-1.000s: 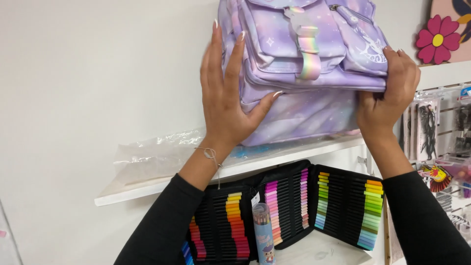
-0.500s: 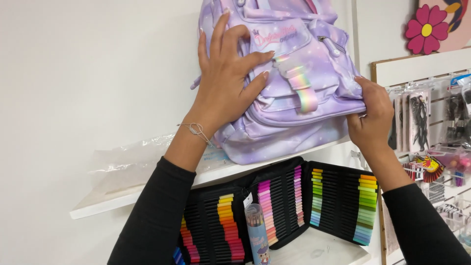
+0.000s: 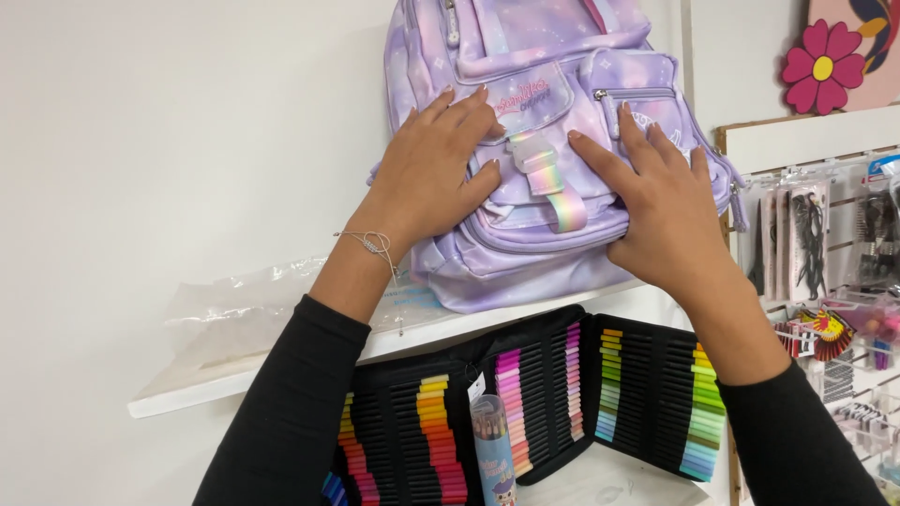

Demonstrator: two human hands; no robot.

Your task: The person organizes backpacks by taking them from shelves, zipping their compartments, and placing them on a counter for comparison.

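A lilac pastel backpack [image 3: 553, 75] with a rainbow strap buckle [image 3: 553, 183] stands upright on a white wall shelf [image 3: 216, 375]. My left hand [image 3: 436, 169] lies flat on the left side of its front pocket, fingers spread. My right hand [image 3: 661, 201] presses flat on the right side of the same pocket, just beside the buckle. Neither hand grips anything; both palms rest against the fabric. A thin bracelet sits on my left wrist.
Clear plastic wrapping [image 3: 234, 305] lies on the shelf left of the backpack. Below hangs an open black case of coloured markers [image 3: 525, 403] with a small tube [image 3: 492, 445] in front. Hanging packets [image 3: 825, 234] fill a pegboard at right; a pink flower decoration [image 3: 823, 66] is above.
The backpack has been turned upright and set against the wall. My right hand came from its lower right corner onto the front pocket; my left hand flattened on the front.
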